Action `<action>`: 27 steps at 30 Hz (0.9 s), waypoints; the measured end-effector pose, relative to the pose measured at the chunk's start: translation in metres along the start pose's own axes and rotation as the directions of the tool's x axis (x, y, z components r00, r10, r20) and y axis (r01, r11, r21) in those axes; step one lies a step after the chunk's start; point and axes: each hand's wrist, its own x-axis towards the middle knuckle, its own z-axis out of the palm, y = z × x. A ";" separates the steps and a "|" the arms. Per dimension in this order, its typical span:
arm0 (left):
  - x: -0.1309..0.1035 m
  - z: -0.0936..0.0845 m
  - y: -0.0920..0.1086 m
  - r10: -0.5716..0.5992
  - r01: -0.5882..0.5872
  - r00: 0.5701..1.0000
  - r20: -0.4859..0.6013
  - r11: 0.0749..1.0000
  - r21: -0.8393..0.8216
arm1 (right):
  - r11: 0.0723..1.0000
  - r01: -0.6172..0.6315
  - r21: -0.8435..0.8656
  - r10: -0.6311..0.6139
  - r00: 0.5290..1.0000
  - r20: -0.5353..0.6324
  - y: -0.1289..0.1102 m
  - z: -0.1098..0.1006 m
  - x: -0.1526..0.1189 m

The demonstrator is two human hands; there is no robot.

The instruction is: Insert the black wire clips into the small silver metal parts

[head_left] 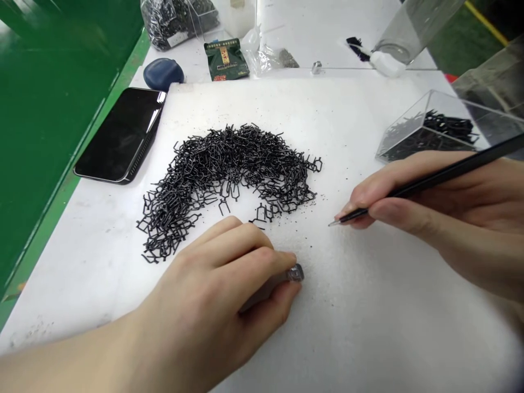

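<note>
My left hand [229, 278] rests low over the white work surface, its thumb and forefinger pinching a small grey metallic piece [295, 272]. Most of that piece is hidden by the fingers. At the right, my right hand [434, 207] grips a slim black pen-like tool with a pointed metal tip [434, 180]; the tip is just above or on the surface, I cannot tell which. Beyond my left hand lies an arched pile of small black forked plastic parts [233, 155]. A few loose ones lie inside the arch, close to my left fingers.
A clear box [426, 131] with black parts stands at the right. A black phone [120, 134] and a blue rounded case [162, 74] lie left. Behind are a green packet [226, 59], a bag of dark parts [167, 22], a small metal nut [316, 67] and a clear container [413, 30].
</note>
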 end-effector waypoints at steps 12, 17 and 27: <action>0.002 -0.001 0.002 -0.020 0.020 1.000 0.013 1.000 0.016 | 0.978 0.022 0.206 -0.087 0.946 0.312 -0.008 0.019 -0.005; 0.002 0.001 0.001 0.038 -0.038 0.999 -0.021 0.999 -0.008 | 0.977 0.035 0.211 -0.105 0.939 0.328 -0.006 0.018 -0.007; 0.002 0.003 -0.004 0.040 -0.040 0.999 -0.014 0.999 0.010 | 0.966 -0.003 0.260 -0.085 0.941 0.326 -0.002 0.018 -0.008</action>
